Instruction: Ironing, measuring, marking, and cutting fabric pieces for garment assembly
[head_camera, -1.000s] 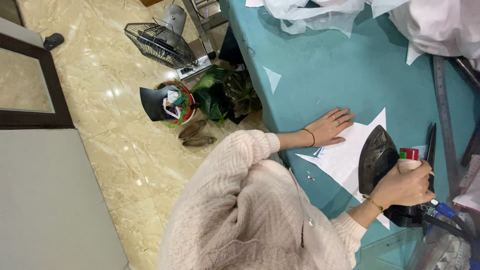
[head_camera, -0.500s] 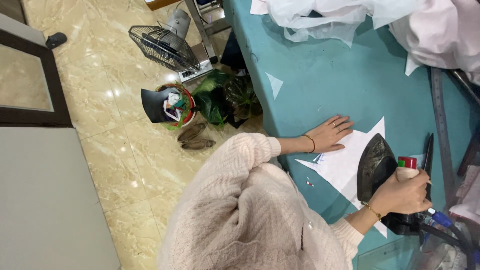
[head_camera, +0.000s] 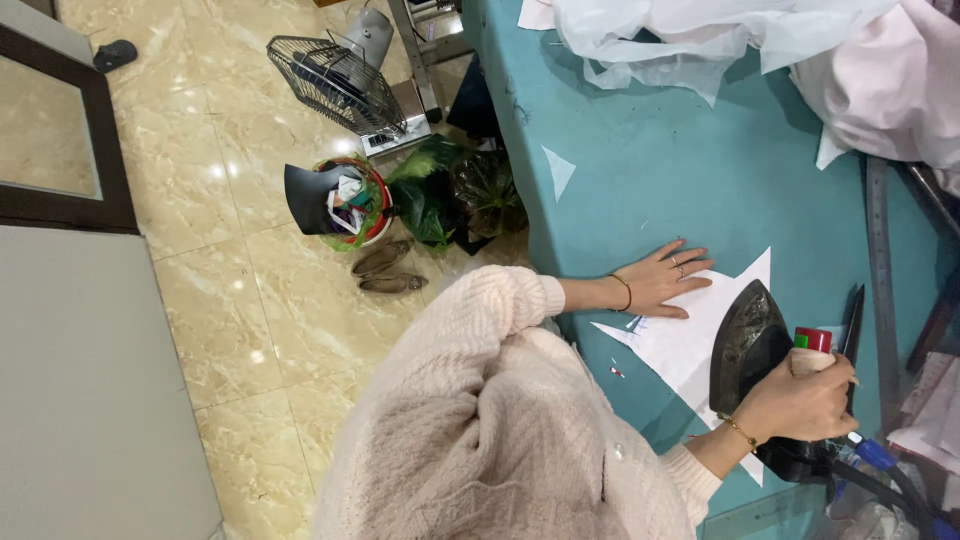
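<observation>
Big teal worktable (head_camera: 700, 170) filling the right side, glossy marble-look floor tiles (head_camera: 240, 270) on the left. Heap of white and pale pink fabric (head_camera: 800, 50) bunched along the far edge of the table. Chunky cream knit sweater (head_camera: 480, 440) taking up the bottom middle, both sleeves reaching out over the table.

White cut fabric piece (head_camera: 690, 340) lying flat on the teal top, pointy at its corners, with the dark clothes iron (head_camera: 750, 345) sitting on its right part, soleplate down, nose pointing away from the body. Right hand (head_camera: 800, 400) clenched round the iron's handle at the back end, thin bracelet at the wrist. Left hand (head_camera: 665, 282) released, grasping nothing, just spread flat with the palm pressing the left edge of the white piece, rings on the fingers and a red-and-gold bangle at the wrist. Hands well apart, iron between them and a bit nearer the right.

Down on the floor: wire-cage fan (head_camera: 335, 80), small bin (head_camera: 350, 205) stuffed with scraps, dark green bags (head_camera: 455, 195) just beside it, pair of flat shoes (head_camera: 385, 270) near the table edge. Long metal ruler (head_camera: 880, 270) along the right side of the table. Small white triangular scrap (head_camera: 558, 170) lying alone on the teal.
</observation>
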